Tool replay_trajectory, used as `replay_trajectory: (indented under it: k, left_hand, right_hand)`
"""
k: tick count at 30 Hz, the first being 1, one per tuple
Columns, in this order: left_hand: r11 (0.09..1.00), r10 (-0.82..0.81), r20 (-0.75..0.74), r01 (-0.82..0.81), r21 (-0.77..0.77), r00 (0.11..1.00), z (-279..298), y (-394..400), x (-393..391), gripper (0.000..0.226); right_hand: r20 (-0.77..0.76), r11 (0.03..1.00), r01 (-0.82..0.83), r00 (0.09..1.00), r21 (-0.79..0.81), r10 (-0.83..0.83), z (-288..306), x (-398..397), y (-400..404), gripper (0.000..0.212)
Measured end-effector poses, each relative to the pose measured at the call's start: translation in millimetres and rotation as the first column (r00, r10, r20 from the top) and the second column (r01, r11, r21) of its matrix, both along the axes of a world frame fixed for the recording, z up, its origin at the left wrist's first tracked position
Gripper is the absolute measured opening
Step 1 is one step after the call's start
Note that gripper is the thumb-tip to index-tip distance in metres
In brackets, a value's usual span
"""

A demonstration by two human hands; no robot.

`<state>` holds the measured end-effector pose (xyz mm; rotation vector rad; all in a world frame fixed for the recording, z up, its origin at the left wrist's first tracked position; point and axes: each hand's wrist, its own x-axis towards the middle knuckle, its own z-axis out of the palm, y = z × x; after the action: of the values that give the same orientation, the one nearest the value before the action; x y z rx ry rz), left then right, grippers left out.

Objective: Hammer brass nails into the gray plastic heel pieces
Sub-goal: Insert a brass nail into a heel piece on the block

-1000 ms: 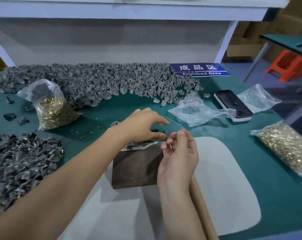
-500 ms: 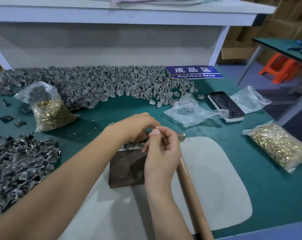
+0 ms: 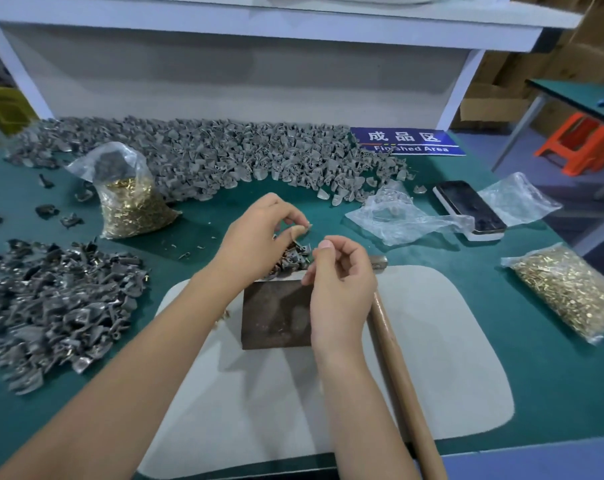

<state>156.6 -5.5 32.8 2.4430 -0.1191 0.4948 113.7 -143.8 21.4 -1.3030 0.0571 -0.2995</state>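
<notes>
I see the green counter point(image 3: 501, 368) with a white mat point(image 3: 449, 341) at the near middle. Along the far side runs a long heap of gray heel pieces point(image 3: 224, 150); a darker pile point(image 3: 51, 306) lies at the left. A bag of brass nails point(image 3: 134, 202) stands left of centre, another bag point(image 3: 570, 292) lies at the right. A dark block point(image 3: 276, 313) sits on the mat, with a small cluster of heel pieces point(image 3: 295, 256) at its far edge. A hammer point(image 3: 401, 375) lies on the mat to the right of the block, its wooden handle running toward me. A phone point(image 3: 470, 209) lies far right. My left hand point(image 3: 259, 237) hovers over the cluster, fingers curled, pinching one heel piece point(image 3: 300, 231). My right hand point(image 3: 342, 282) is just near it, thumb and forefinger pressed together; what they pinch is too small to tell
</notes>
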Motion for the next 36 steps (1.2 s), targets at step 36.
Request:
replay_trajectory:
  k: [36]
  left_hand:
    - [0.946,-0.024,0.021,0.03,-0.322,0.999,8.0,11.4,-46.7,0.02]
  right_hand:
    - [0.087,0.985,-0.144,0.985,-0.09,0.152,-0.4,-4.6,-2.3,0.013]
